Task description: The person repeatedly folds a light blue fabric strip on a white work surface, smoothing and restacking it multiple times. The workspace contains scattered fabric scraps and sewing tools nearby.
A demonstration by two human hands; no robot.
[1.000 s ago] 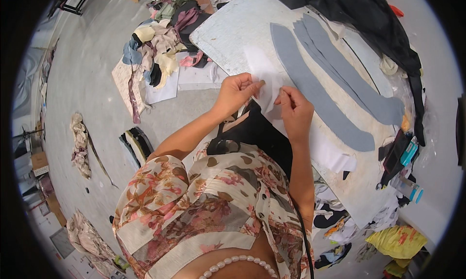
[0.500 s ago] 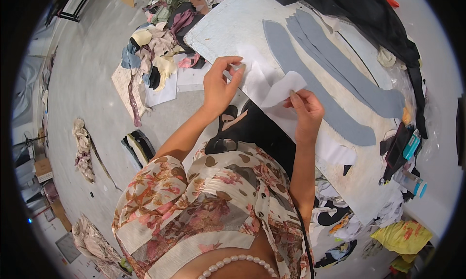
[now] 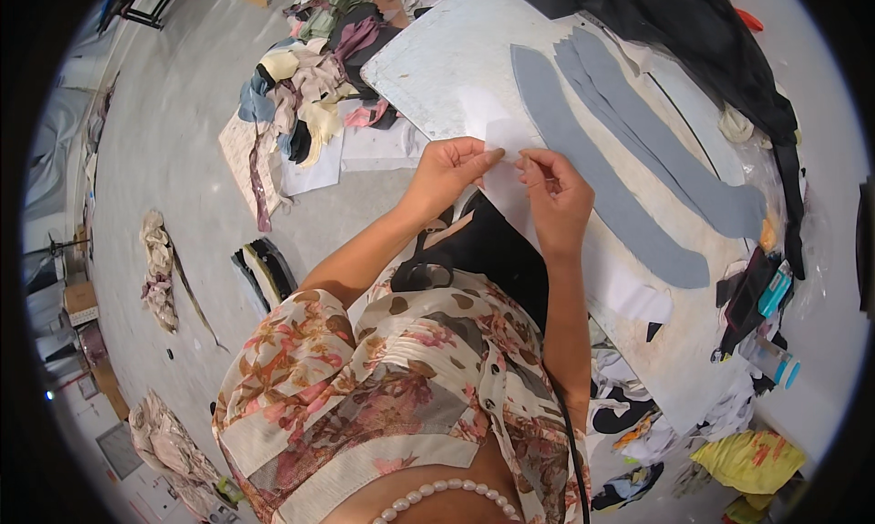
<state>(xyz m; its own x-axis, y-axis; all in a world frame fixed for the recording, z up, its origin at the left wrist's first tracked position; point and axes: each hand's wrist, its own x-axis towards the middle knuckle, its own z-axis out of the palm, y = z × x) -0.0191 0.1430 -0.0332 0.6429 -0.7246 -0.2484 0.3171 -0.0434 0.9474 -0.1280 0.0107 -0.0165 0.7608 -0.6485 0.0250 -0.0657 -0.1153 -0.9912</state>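
Both hands meet over the near edge of the worktop (image 3: 437, 68), pinching a thin white cut piece (image 3: 507, 138) between them. The left hand (image 3: 447, 170) has its fingers closed on the piece's left edge; the right hand (image 3: 558, 196) grips its right side with thumb and forefinger. The piece lies at the worktop's near left part (just left of the long grey fabric strips (image 3: 602, 182)). A black garment (image 3: 674, 32) drapes across the far right side. On the floor (image 3: 164, 141) to the left sits a heap of mixed cloth scraps (image 3: 301, 77).
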